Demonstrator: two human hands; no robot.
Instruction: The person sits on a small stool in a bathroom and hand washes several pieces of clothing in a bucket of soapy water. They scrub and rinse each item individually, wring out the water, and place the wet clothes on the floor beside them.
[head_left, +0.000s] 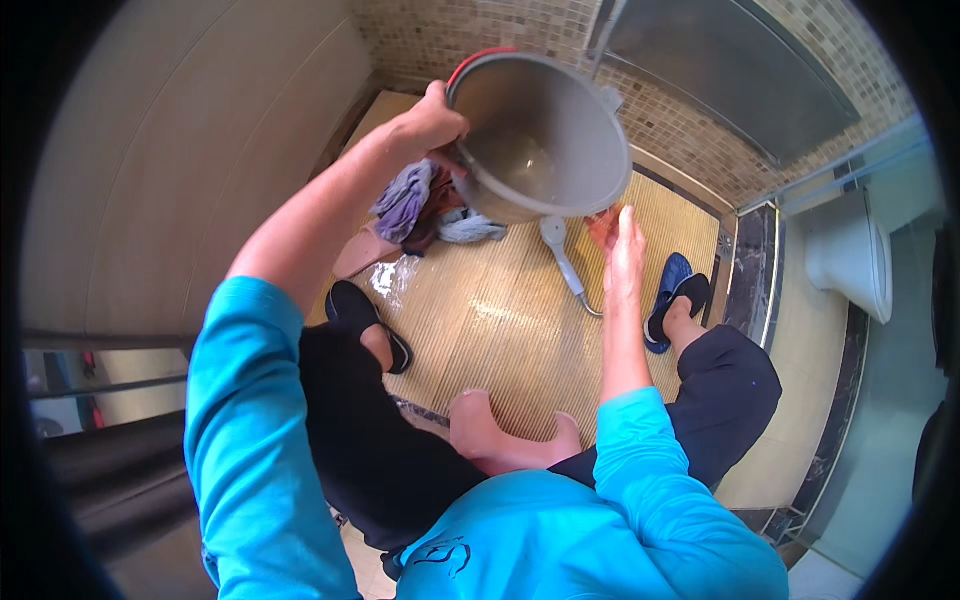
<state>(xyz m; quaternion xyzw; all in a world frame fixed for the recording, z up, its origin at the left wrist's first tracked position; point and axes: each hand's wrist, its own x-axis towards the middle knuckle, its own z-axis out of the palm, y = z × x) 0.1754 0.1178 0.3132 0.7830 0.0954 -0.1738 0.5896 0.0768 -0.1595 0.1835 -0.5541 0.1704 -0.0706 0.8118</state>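
A grey plastic bucket (540, 135) with a red handle is lifted and tilted, its mouth turned towards me. My left hand (442, 124) grips its rim on the left. Near the lower right of the bucket, my right hand (622, 244) is raised with the fingers extended; whether its fingertips touch the bucket's underside is hard to tell. A wet heap of purple, grey and dark cloths (409, 202) lies on the floor behind and below the bucket. Between the bucket and my right forearm, a handheld shower head (555, 236) rests on the floor with its hose attached.
The ribbed shower floor (480, 300) is wet. A pink plastic stool (510, 446) is under me, and a pink slipper (364, 251) lies by the cloths. Dark marble kerb (752, 262) and a toilet (851, 255) are at the right; tiled walls stand ahead and left.
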